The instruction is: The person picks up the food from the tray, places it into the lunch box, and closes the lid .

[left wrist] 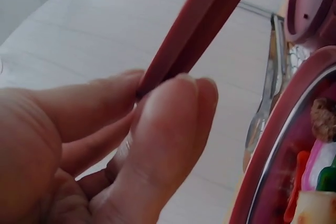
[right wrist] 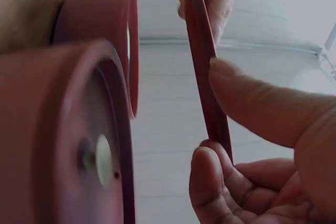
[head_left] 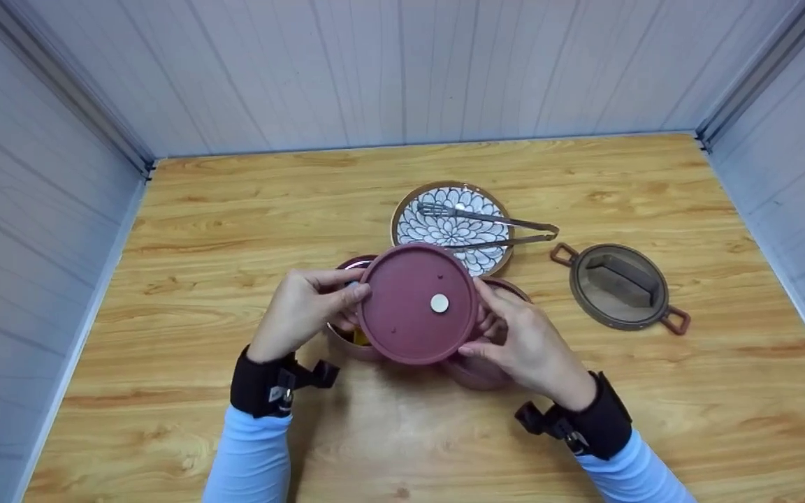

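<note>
Both hands hold a round maroon lid (head_left: 402, 307) by its rim, tilted so that its face with a pale round button shows in the head view. My left hand (head_left: 301, 307) pinches the left edge between thumb and fingers; my right hand (head_left: 528, 335) grips the right edge the same way. Under the lid, partly hidden, stand two maroon round containers. The left container (right wrist: 94, 17) is uncovered, with small colourful pieces (left wrist: 320, 177) inside, some like toy food. A lid with a pale button covers the right container (right wrist: 47, 129).
Behind the containers lies a flower-patterned plate (head_left: 406, 234) with a brown rim, and metal tongs (head_left: 532, 225) rest across it. To the right is a round brown lid-like piece (head_left: 619, 286) with a raised bar and two side handles. Pale walls (head_left: 402, 77) border the wooden table (head_left: 186, 237).
</note>
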Demonstrator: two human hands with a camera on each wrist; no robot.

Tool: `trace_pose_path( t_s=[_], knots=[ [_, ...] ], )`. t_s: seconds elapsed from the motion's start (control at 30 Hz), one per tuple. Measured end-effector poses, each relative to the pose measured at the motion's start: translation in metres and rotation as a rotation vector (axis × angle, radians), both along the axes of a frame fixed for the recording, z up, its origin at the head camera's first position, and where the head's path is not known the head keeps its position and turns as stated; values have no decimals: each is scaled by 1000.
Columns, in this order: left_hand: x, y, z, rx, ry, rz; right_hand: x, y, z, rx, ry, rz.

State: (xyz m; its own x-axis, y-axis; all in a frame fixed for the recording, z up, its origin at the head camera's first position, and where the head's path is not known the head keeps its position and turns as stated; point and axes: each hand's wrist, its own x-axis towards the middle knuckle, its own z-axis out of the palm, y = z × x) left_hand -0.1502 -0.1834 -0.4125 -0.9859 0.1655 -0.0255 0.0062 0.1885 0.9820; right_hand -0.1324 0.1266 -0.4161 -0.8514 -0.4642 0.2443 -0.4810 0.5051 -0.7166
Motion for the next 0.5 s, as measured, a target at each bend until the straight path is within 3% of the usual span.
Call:
trace_pose_path(
  t_s=[0.2,0.37,0.5],
  knots=[
    [-1,-6,3,-27,4,-12,-4,-4,8,-17,-94,33],
    [-2,-8,3,-27,15,18,-32,-11,24,47,-232,91],
    [-5,-10,0,-36,2,29,-58,-18,30,164,-238,158]
  ],
)
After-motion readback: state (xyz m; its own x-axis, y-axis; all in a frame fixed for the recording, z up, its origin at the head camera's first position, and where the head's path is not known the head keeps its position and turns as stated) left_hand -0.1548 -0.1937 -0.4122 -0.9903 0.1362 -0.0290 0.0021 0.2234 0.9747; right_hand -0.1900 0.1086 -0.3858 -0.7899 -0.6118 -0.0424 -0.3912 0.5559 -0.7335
